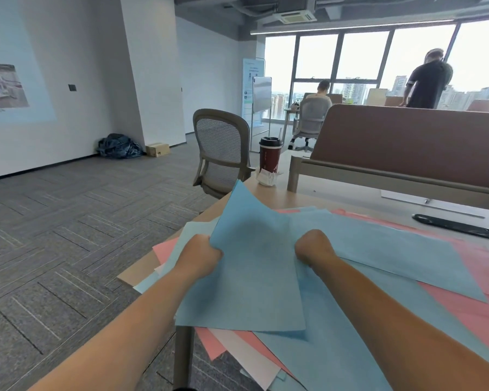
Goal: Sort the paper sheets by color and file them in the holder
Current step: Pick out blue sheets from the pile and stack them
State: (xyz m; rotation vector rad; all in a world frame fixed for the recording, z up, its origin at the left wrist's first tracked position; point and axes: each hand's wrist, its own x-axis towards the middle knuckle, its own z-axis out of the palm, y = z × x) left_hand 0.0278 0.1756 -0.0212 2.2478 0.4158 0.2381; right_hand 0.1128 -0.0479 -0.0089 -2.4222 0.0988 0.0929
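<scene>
Your left hand [199, 256] is curled into a fist on the left edge of a blue sheet [251, 272]. Your right hand [314, 246] is fisted on its right edge, so both are clamped on the same paper. The sheet is raised off the pile, with its far corner pointing up and away from you and its near edge hanging past the front of the table [268, 193].

Under and around it, more blue sheets [393, 249] fan out to the right. Pink sheets [474, 309] lie beneath those, and pale sheets [246, 354] poke out over the near corner, all loosely overlapped. Beyond the pile, a dark red cup [270, 156] with a black lid stands near the table's far corner, and crumpled white paper [266, 176] lies against its base. A grey mesh chair [220, 153] stands on the floor just beside that corner. To the right, a brown divider [407, 145] runs along the far side of the desk. A black oval insert [458, 230] sits in the tabletop near it, just beyond the pink paper.

Both your forearms are bare and reach forward, with the backs of your hands turned up toward you. Your fingertips are hidden behind the paper and your knuckles. You cannot tell whether you grip one sheet or several. The frame cuts off the right side of the pile.
</scene>
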